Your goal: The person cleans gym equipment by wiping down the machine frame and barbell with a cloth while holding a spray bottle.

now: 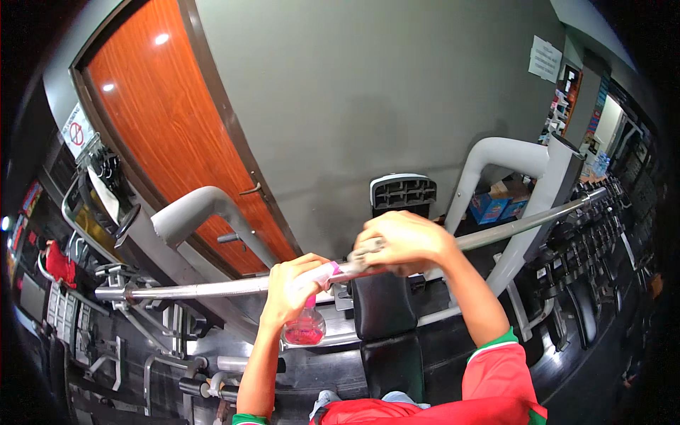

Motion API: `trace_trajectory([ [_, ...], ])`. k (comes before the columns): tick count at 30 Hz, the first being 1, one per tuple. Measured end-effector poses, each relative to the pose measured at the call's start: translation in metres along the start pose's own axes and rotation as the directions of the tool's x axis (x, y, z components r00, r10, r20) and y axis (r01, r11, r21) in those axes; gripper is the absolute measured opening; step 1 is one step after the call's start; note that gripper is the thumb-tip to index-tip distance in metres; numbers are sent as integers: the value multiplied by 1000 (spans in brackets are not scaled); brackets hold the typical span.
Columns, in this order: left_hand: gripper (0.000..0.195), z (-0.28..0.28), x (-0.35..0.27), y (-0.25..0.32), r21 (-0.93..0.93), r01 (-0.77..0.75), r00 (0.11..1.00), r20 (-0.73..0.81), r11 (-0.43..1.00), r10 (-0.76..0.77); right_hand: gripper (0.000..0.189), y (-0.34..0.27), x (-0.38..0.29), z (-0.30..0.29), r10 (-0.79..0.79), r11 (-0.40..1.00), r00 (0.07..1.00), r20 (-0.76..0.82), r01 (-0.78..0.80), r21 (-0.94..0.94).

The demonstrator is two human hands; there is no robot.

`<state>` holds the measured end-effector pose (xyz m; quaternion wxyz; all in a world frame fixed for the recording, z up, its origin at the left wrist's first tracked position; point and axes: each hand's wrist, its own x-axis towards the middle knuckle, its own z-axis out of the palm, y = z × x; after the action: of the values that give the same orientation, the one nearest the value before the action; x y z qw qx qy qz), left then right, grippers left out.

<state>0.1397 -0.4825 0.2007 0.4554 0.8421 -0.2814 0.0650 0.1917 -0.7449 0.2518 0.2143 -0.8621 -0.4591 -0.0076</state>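
A long metal barbell (228, 288) runs across the view in front of me, resting on a bench press frame. My left hand (292, 289) is closed round a spray bottle (304, 326) with a pink and white head and pinkish liquid, held beside the bar. My right hand (401, 241) presses a greyish cloth (366, 255) on the middle of the bar, to the right of the spray head. Below the hands stands a black padded bench (390, 329).
Thick grey frame posts (547, 186) rise at both sides. Behind are a grey wall (372, 79) and a wooden door (164, 117). A dumbbell rack (574, 255) stands at right; a person in red (59, 263) is far left.
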Motion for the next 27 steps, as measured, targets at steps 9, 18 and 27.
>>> trace_trajectory([
  [9,46,2,-10,4,105,-7,994,-110,994,19,32,20,-20,-4,305,937,940,153,-325,131],
  [18,41,10,-5,8,41,-50,992,-113,998,54,39,10,-6,5,322,922,934,155,-347,171],
  [27,36,3,-10,1,148,-70,990,-113,987,87,35,-6,-18,3,496,868,867,54,-497,12],
])
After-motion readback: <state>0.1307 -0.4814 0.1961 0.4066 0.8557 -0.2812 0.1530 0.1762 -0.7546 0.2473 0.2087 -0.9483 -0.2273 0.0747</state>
